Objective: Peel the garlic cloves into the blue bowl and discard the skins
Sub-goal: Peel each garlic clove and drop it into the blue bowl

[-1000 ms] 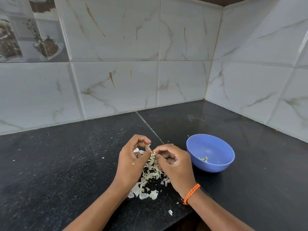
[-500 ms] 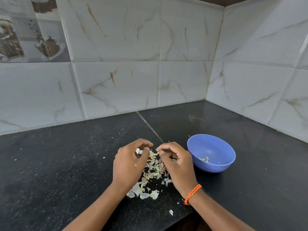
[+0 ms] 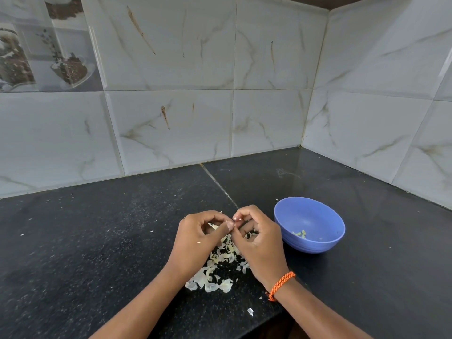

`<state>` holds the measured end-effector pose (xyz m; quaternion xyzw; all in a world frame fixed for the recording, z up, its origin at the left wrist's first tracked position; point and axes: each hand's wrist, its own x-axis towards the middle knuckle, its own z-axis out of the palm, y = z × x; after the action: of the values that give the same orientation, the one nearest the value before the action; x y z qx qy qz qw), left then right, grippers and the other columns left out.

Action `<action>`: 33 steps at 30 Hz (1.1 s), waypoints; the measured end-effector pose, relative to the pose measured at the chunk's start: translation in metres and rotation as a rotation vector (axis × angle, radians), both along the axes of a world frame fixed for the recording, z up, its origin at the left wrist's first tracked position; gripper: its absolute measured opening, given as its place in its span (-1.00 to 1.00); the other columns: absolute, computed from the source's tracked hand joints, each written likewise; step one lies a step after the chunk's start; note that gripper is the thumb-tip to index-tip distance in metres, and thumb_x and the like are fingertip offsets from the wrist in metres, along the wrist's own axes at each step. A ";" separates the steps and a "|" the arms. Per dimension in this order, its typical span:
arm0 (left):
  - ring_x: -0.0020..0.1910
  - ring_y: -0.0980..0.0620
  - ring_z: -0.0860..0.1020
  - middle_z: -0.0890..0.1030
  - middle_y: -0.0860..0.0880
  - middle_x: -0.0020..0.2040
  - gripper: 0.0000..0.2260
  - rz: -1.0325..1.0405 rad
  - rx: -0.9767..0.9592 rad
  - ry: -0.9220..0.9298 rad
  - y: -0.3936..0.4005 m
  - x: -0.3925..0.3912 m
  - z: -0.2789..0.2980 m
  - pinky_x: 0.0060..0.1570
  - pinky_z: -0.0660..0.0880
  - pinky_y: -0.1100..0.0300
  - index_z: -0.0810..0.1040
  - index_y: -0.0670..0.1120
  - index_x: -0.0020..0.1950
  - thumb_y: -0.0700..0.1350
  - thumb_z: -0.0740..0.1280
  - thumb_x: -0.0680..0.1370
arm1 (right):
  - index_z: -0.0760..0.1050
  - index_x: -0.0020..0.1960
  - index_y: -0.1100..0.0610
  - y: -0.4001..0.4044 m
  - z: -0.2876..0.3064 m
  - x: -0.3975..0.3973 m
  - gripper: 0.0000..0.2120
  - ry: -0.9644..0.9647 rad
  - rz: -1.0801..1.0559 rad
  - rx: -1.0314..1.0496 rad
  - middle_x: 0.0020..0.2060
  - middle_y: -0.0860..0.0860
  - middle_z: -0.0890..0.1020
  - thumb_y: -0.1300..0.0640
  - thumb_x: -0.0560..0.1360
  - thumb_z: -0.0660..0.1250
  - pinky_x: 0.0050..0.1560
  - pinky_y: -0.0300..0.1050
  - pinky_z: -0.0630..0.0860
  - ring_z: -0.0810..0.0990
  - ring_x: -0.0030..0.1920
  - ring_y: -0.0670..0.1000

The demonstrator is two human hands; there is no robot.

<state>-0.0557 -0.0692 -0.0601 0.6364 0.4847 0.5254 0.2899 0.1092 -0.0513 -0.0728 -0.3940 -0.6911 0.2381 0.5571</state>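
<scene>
Item 1: left hand, fingers curled, thumb and forefinger tips pinched together at centre, meeting tips of right hand, likewise curled and pinching. Whatever is pinched btwn them is too small to make out; prob. a garlic clove, judging by the task.

Item 2: round blue plastic bowl, on counter just right of right hand, upright. Holds a few pale peeled garlic cloves at bottom.

Item 3: heap of thin whitish papery garlic skins, loose on black speckled stone countertop, directly under and btwn wrists. One stray skin flake nearer the counter edge.

Item 4: orange braided wristband, right wrist.

Step in hand (judgement): stripping skin off a clove. To do well: nick skin w/ thumbnail at the root end, peel along length, keep work over the heap so skins fall together, then drop the bare clove in bowl. Skins not yet discarded.
</scene>
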 end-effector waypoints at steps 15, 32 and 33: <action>-0.34 -0.02 0.71 0.76 0.02 -0.22 -0.89 0.057 -0.047 -0.021 0.002 0.001 -0.004 -0.37 0.49 0.29 0.78 -0.02 -0.06 -0.12 0.48 0.64 | 0.58 0.05 -0.06 0.004 -0.006 0.001 -0.80 -0.165 -0.095 0.158 -0.09 -0.18 0.58 0.20 0.56 0.52 -0.33 -0.11 0.58 0.64 -0.16 -0.02; -0.37 -0.04 0.65 0.68 0.00 -0.13 -0.88 -0.018 0.018 -0.011 -0.002 0.003 -0.002 -0.39 0.48 0.25 0.65 -0.05 0.04 -0.08 0.36 0.72 | 0.71 0.17 0.08 0.001 -0.006 0.004 -0.84 -0.073 -0.071 0.173 -0.02 -0.16 0.73 0.24 0.63 0.42 -0.07 -0.28 0.63 0.72 0.01 -0.12; -0.35 -0.06 0.67 0.70 -0.01 -0.10 -0.89 -0.019 0.019 -0.009 -0.002 0.003 -0.002 -0.39 0.50 0.22 0.66 -0.04 0.05 -0.08 0.36 0.73 | 0.71 0.17 0.08 0.001 -0.006 0.004 -0.83 -0.087 -0.079 0.190 -0.02 -0.16 0.72 0.24 0.64 0.42 -0.07 -0.29 0.62 0.71 0.01 -0.12</action>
<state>-0.0531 -0.0710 -0.0624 0.6411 0.4723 0.5302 0.2912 0.1131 -0.0502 -0.0792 -0.3763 -0.7179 0.1319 0.5707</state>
